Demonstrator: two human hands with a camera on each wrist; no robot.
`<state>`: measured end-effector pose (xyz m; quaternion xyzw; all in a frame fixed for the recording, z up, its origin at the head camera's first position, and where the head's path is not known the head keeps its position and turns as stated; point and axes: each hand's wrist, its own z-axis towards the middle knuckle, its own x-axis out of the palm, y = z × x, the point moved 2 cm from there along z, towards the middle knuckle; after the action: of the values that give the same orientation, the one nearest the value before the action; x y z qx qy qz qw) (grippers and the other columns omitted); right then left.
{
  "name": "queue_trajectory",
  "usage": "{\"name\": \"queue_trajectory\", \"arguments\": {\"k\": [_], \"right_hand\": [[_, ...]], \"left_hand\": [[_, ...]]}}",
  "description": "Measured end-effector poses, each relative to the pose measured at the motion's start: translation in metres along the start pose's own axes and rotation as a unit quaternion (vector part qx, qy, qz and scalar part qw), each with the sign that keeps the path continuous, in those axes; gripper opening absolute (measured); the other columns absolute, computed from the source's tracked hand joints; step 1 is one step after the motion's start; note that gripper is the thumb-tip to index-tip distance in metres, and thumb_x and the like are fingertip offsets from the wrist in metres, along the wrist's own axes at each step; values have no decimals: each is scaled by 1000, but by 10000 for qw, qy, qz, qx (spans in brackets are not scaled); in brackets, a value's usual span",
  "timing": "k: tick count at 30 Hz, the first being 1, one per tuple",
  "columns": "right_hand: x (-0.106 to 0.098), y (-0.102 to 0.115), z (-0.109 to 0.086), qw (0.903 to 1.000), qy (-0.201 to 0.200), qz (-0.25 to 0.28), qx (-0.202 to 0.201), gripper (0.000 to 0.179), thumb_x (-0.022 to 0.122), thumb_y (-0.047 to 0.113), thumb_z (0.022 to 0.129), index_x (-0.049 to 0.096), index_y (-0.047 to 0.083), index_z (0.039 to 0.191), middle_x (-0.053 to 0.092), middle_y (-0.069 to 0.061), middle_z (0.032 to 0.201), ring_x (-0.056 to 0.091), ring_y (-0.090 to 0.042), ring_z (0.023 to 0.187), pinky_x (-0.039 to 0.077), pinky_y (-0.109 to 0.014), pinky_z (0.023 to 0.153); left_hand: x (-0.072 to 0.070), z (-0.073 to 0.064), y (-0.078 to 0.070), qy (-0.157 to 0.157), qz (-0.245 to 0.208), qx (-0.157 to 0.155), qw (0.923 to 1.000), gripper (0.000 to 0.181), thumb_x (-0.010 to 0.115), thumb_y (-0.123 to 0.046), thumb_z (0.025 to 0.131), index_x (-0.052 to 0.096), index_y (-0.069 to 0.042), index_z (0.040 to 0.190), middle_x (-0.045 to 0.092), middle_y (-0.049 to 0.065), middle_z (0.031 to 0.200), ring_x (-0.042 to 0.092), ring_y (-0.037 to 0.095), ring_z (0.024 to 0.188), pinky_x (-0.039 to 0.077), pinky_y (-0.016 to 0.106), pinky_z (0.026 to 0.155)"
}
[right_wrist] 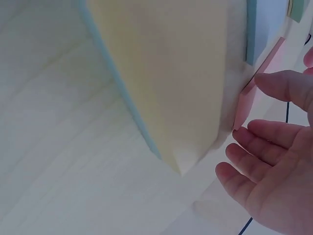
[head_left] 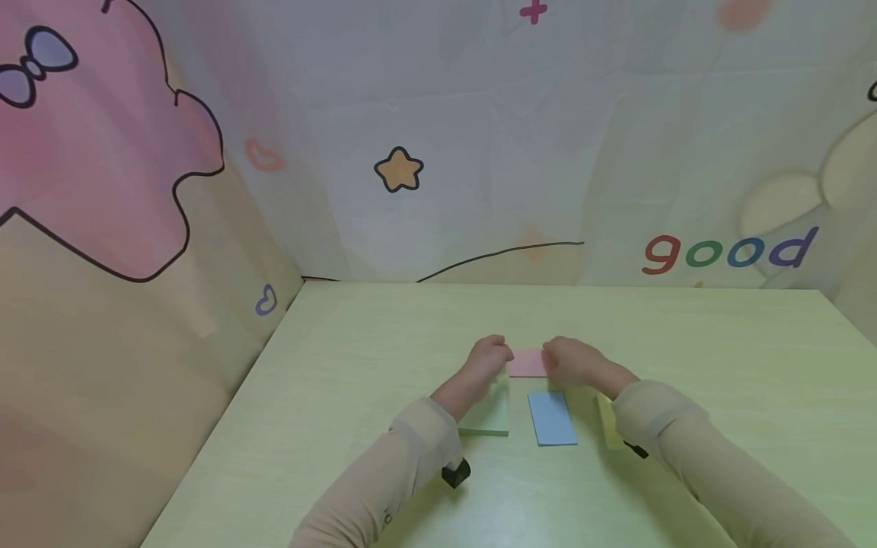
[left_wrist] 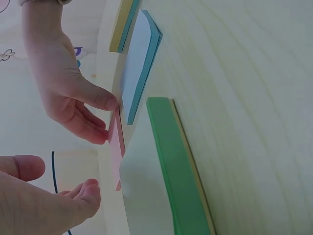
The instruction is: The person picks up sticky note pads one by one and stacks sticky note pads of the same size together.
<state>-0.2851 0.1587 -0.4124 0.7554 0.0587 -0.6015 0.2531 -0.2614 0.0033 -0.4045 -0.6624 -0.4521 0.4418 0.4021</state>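
Note:
A pink sticky note pad [head_left: 527,364] lies flat on the table, between the two hands in the head view. My right hand [head_left: 575,361] pinches its right end, with the thumb [right_wrist: 281,88] at the near edge and a fingertip at the far corner. The left hand [head_left: 488,359] is by the pad's left end; in the left wrist view its thumb and fingers stand apart with nothing between them. Below the left hand is a green pad [head_left: 488,420], partly covered by the wrist. A blue pad [head_left: 552,418] lies nearer me than the pink one.
A yellow pad [head_left: 607,426] with a bluish lower layer lies under the right forearm, partly hidden by the sleeve. The pale table [head_left: 342,380] ends at a printed cloth backdrop [head_left: 466,190] behind and at the left. A small black object [head_left: 456,473] is at the left sleeve.

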Motion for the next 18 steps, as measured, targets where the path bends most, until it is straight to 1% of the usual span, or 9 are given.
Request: {"name": "queue_trajectory", "arguments": {"k": [2,7,13,18], "right_hand": [[0,1,0,9998,4,-182,52,2,56,5,76,54,5,76,48,-4,72,42,-18,66,35,-28,58],[-1,1,0,9986,3,-475,212,6,56,8,77,54,6,72,49,-5,75,43,-18,64,35,-27,54],[1,-1,2,9975,-11,-673,205,4,56,9,77,56,5,76,49,-6,77,43,-18,64,35,-28,54],[2,-2,6,9963,-34,-848,138,8,56,9,77,59,4,82,51,-8,78,44,-19,64,37,-29,54]], "left_hand": [[0,-2,-1,14,-29,-18,10000,50,44,-6,82,36,4,131,39,17,135,35,31,125,32,43,100],[1,-4,-1,81,-93,28,9999,50,44,-5,82,35,6,131,38,18,135,34,32,125,32,43,100],[2,-3,2,152,-85,3,9998,50,43,-6,83,35,5,131,38,18,136,34,33,125,33,44,100],[2,-3,1,157,-107,-80,9998,50,44,-6,83,35,4,131,38,18,136,34,33,125,32,45,99]]}}
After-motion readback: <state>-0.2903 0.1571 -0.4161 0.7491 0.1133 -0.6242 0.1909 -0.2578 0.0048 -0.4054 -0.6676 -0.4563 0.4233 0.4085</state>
